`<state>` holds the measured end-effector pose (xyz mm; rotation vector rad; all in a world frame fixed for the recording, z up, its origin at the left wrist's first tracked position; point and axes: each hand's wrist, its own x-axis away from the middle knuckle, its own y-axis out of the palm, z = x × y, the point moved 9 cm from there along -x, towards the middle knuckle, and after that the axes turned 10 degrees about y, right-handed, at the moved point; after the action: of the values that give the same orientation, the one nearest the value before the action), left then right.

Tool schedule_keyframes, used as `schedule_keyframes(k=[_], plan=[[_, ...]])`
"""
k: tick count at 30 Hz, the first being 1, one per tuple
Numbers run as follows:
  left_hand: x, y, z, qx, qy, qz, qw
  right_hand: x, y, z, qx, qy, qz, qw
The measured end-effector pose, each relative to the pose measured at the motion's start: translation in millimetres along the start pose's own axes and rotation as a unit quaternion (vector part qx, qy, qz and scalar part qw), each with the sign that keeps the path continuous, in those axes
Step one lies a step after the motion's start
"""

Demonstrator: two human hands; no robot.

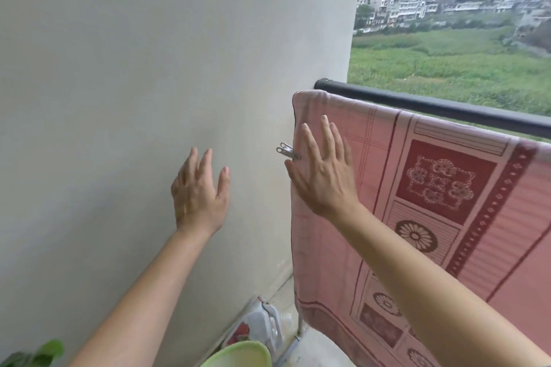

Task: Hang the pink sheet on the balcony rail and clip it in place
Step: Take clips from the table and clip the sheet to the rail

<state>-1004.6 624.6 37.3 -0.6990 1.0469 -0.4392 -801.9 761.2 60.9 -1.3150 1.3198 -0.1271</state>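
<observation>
Status: the pink sheet (375,164) is draped over the black balcony rail (417,102) and hangs down the centre and right of the frame, with its left edge close to the white wall (149,68). One metal clip (286,151) sits on that left edge, below the rail. Judged from this, hanging is done and at least one clip is fitted.

Hands: the right hand (323,176) is spread flat, fingers straight, over the sheet beside the clip; contact with the cloth cannot be confirmed. The left hand (198,194) is open and holds nothing, in front of the wall at centre left.

Not verifiable: the clip's biting end is covered by the right hand. The sheet's right end runs out of frame, so further clips there cannot be checked. The sheet's far side is hidden.
</observation>
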Motion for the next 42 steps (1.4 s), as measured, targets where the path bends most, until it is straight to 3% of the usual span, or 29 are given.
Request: schedule_keyframes(k=[8,15,21,26,30,34,42], plan=[[42.1,-8.3,122.6,0.083,0.138,-0.053,0.986,95.8,-93.3,89.5,0.084,0.148,-0.001,0.985],[108.9,-6.9,308.8,0.128,0.287,-0.102,0.944,202.4,-241.2,215.1,0.138,0.272,0.076,0.949],[247.9,3.6,497.1,0.207,0.364,-0.157,0.894,375.8,-381.7,346.1,0.193,0.376,0.125,0.898],[432.6,18.0,675.7,0.233,0.430,-0.285,0.824,579.3,-506.8,457.3,0.244,0.501,0.119,0.822],[578.2,-6.3,815.2,0.258,0.526,-0.332,0.739,736.5,-618.1,507.5,0.293,0.607,0.123,0.728],[680.1,-51.7,919.9,0.301,0.600,-0.341,0.658,848.1,-712.8,528.6,0.334,0.678,0.151,0.637],[825.9,-74.1,1106.2,0.332,0.715,-0.292,0.542,983.5,-807.2,607.5,0.343,0.768,0.180,0.510]])
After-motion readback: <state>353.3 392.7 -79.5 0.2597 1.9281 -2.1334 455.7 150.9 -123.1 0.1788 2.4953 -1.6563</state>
